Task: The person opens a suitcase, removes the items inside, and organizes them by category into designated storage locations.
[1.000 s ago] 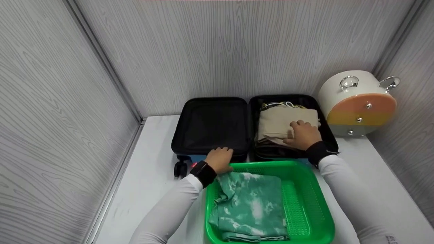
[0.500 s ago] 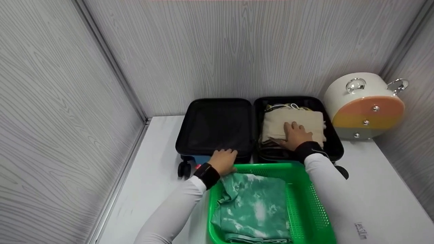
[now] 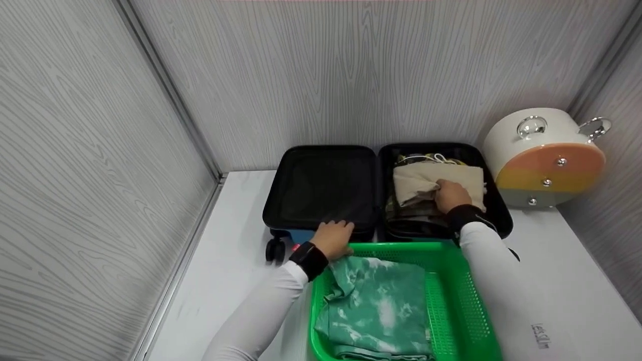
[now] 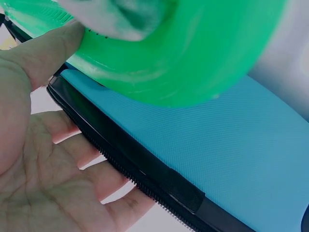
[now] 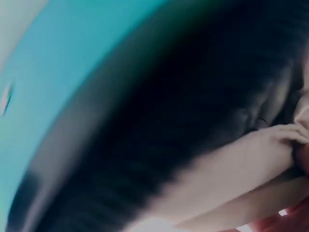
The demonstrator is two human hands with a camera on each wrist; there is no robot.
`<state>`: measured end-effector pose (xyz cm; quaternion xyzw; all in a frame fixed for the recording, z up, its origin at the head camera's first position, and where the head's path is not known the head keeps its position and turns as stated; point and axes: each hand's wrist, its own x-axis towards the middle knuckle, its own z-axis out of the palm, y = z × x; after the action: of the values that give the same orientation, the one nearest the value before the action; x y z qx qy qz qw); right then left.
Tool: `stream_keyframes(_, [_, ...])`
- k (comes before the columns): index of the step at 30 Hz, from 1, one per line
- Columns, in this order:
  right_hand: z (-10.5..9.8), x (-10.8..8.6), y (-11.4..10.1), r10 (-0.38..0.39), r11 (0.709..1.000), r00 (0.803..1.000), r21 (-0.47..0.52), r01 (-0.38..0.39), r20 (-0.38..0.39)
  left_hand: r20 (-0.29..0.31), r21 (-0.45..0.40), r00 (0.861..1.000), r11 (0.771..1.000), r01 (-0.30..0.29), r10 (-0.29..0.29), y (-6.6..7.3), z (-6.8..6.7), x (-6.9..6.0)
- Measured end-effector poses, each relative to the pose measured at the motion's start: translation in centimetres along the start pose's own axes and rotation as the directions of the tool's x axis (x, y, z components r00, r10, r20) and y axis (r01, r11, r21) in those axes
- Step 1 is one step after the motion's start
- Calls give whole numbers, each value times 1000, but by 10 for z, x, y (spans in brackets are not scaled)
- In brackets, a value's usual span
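Note:
A blue suitcase [image 3: 326,188] lies open with its black lining up. In its right half, a folded beige cloth [image 3: 414,180] covers darker fabric [image 3: 414,209] and a white cord [image 3: 439,157]. My right hand [image 3: 453,196] grips the beige cloth, which is bunched up at the fingers; the right wrist view is blurred and shows only part of that hand. My left hand [image 3: 333,239] rests on the front rim of the left half. In the left wrist view its fingers [image 4: 104,176] lie loosely along the zipper edge [image 4: 125,154], with the thumb [image 4: 50,50] against the green basket [image 4: 193,63].
In front of the suitcase, the basket holds a folded green-and-white tie-dyed cloth [image 3: 381,306]. A round white case [image 3: 531,155] with striped drawers stands at the right. Grey panels [image 3: 326,75] enclose the white table [image 3: 235,210]. A suitcase wheel [image 3: 275,249] sticks out at the front left.
My right hand first lay spread on the flat beige cloth, shifted left, then moved right and gripped it, lifting its front left part and exposing darker fabric. The left hand stays on the rim.

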<state>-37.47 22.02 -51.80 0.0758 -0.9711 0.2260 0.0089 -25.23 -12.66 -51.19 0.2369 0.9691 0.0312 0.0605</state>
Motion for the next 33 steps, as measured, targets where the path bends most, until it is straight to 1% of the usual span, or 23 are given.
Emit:
stream_keyframes(3, [-11,-2,8,40,995,999,90,-43,31,-5,-1,1000,1000,-3,3,1,0,0])
stream_keyframes(6, [-22,-3,15,65,979,997,193,-69,31,-17,2,1000,1000,-5,6,1,-1,1])
stream_keyframes(10, [-36,-6,20,68,958,998,277,-66,5,-20,9,1000,1000,-5,5,1,-3,3])
stream_keyframes(13, [-46,-12,20,46,949,999,312,-42,-6,-4,4,1000,1000,10,-10,2,-5,4])
stream_keyframes(15, [-51,-17,19,37,944,999,329,-34,-3,1,-15,1000,1000,8,-8,2,-7,5])
stream_keyframes(17, [-55,-24,14,26,939,1000,344,-22,-7,-18,-61,1000,998,-10,9,2,-10,9])
stream_keyframes(19, [-56,-30,5,21,937,1000,350,-14,-15,-55,-165,998,986,-35,26,4,-14,13])
stream_keyframes(20, [-57,-33,0,14,937,1000,350,-5,-22,-75,-235,997,971,-48,31,5,-17,16])
stream_keyframes(21, [-57,-36,-6,2,935,1000,354,7,-26,-95,-319,995,946,-61,32,7,-21,20])
stream_keyframes(22, [-56,-40,-13,-14,934,999,356,25,-33,-112,-413,993,908,-73,29,9,-24,23])
stream_keyframes(23, [-55,-43,-20,-29,933,999,357,42,-42,-119,-513,993,855,-75,16,11,-28,27])
stream_keyframes(24, [-54,-47,-27,-49,928,998,366,62,-44,-113,-619,994,782,-66,-5,13,-32,30])
stream_keyframes(25, [-51,-52,-34,-74,929,996,360,89,-53,-95,-715,995,697,-52,-23,15,-36,34])
stream_keyframes(26, [-48,-56,-41,-99,924,993,365,116,-63,-61,-802,997,596,-23,-43,17,-40,38])
stream_keyframes(27, [-45,-61,-49,-124,917,990,375,139,-63,-17,-875,998,483,13,-58,18,-44,41])
stream_keyframes(28, [-41,-66,-56,-149,909,987,385,160,-60,31,-931,997,360,55,-72,19,-47,43])
stream_keyframes(29, [-37,-72,-63,-171,895,984,410,174,-46,80,-964,993,246,99,-86,20,-50,45])
stream_keyframes(30, [-33,-78,-70,-200,888,979,416,196,-36,123,-982,988,133,136,-98,20,-52,47])
stream_keyframes(31, [-29,-84,-76,-230,884,973,411,223,-33,158,-986,981,41,163,-109,20,-54,48])
stream_keyframes(32, [-24,-90,-82,-255,873,967,425,238,-17,187,-982,975,-33,184,-124,20,-55,48])
stream_keyframes(33, [-20,-96,-88,-276,869,961,427,250,-1,206,-977,968,-86,195,-142,19,-57,48])
